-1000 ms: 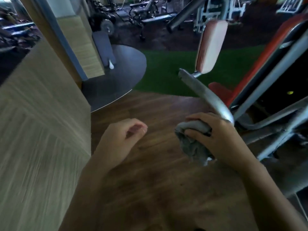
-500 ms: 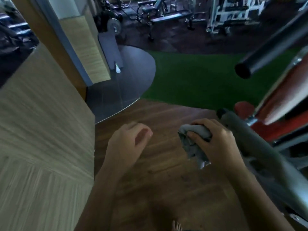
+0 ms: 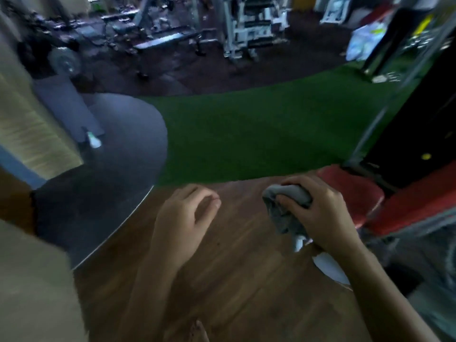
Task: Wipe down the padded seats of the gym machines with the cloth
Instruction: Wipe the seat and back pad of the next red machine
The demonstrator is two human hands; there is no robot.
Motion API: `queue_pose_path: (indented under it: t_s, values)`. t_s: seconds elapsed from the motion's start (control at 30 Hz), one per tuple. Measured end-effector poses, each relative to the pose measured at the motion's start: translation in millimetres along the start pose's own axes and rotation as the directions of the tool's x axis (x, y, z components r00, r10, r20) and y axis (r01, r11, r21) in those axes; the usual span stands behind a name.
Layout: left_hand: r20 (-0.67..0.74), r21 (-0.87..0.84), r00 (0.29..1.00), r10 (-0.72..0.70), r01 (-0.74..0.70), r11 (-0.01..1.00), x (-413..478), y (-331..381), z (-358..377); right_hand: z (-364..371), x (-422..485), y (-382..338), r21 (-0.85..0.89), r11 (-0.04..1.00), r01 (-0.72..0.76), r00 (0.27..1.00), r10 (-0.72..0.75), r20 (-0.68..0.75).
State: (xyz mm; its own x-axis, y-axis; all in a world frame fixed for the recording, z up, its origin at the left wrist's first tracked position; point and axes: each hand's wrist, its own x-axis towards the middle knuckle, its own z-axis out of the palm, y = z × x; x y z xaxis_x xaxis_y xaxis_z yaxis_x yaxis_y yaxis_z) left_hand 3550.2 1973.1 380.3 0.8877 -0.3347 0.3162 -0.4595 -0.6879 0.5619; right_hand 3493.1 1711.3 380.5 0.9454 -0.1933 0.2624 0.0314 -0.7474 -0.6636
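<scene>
Looking down from my head, my right hand [image 3: 318,215] is clenched around the grey cloth [image 3: 286,208]. My fingers curl over the top of the bunched cloth, and the rest of it hangs out from under my palm on the side away from the red padded seat [image 3: 355,193]. The hand and cloth sit just beside the near corner of the seat. The picture is smeared, so I cannot tell whether my knuckles touch the pad or hover in front of it.

My left hand [image 3: 182,218] is farther from the seat, on the other side of the cloth. It grasps nothing, and its fingers are loosely bent with the thumb tucked toward them.

Both hands are above the wooden floor [image 3: 234,280], which runs up to the seat's base. Beyond the seat lies a strip of green turf [image 3: 259,132]. Well away from the seat, past my left hand, is a rounded grey mat [image 3: 118,156]. A white shape [image 3: 328,265] shows under my right wrist, below the seat, too blurred to identify.
</scene>
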Motion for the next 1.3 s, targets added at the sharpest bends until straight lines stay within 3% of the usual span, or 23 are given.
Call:
queue_pose_path:
  t_s: [0.1, 0.23, 0.5, 0.7, 0.9, 1.03, 1.17, 1.23, 1.3]
  values:
    - [0.085, -0.026, 0.988, 0.129, -0.127, 0.992, 75.8, -19.7, 3.6, 0.1, 37.1, -5.2, -0.04, 0.993, -0.112, 0.989, 0.107, -0.1]
    - [0.217, -0.088, 0.919, 0.329, -0.317, 0.944, 179.6, -22.3, 31.0, -6.9, 79.3, 5.4, -0.085, 0.969, -0.231, 0.94, 0.199, -0.277]
    - [0.372, -0.243, 0.724, 0.58, -0.527, 0.814, 339.7, 26.5, 145.0, -28.6, 137.2, 94.7, 0.021, 0.874, -0.486, 0.711, 0.409, -0.572]
    - [0.49, -0.314, 0.625, 0.608, -0.523, 0.792, 435.5, 60.8, 228.2, -48.4, 191.0, 170.1, 0.138, 0.784, -0.605, 0.56, 0.542, -0.626]
    - [0.637, -0.413, 0.465, 0.615, -0.468, 0.781, 501.6, 82.4, 335.4, -55.1, 209.6, 233.7, 0.208, 0.677, -0.706, 0.398, 0.623, -0.674]
    - [0.783, -0.448, 0.305, 0.542, -0.326, 0.832, 528.5, 84.1, 455.7, -29.8, 215.1, 291.6, 0.303, 0.582, -0.755, 0.269, 0.695, -0.667]
    - [0.828, -0.484, 0.16, 0.537, -0.279, 0.829, 536.2, 67.2, 595.1, 22.2, 226.6, 366.4, 0.347, 0.495, -0.797, 0.184, 0.745, -0.641]
    - [0.843, -0.478, 0.131, 0.522, -0.264, 0.838, 532.3, 55.2, 658.5, 53.4, 233.5, 414.8, 0.34, 0.464, -0.818, 0.171, 0.76, -0.627]
    - [0.838, -0.479, 0.146, 0.525, -0.264, 0.837, 525.4, 41.0, 717.5, 84.7, 240.7, 472.3, 0.297, 0.437, -0.849, 0.172, 0.759, -0.628]
